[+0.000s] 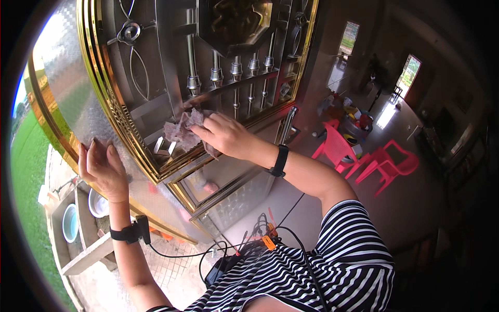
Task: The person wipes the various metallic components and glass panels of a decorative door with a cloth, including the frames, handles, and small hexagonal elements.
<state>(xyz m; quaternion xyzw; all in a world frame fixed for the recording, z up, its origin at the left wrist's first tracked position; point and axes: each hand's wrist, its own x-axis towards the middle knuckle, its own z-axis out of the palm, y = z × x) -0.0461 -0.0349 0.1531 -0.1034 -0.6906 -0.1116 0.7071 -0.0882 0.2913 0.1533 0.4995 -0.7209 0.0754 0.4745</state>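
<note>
Pressed between my right hand (226,136) and the door is a crumpled greyish-purple cloth (183,132). My fingers are closed on it, and it lies against the lower part of the ornate metal door (156,67) near the gold trim (96,67). My left hand (105,169) is raised further left, by a silvery textured panel (73,73). Its fingers are apart and slightly bent, with nothing in them. Whether its fingertips touch the panel I cannot tell. Silver balusters (215,73) and an octagonal ornament (236,21) decorate the door above the cloth.
Cables (260,234) hang in front of my striped shirt. Pink plastic chairs (340,148) stand in the room at right, near a pile of assorted items (353,117). Outside at left are a concrete trough (78,260), a light-blue basin (70,222) and grass (28,161).
</note>
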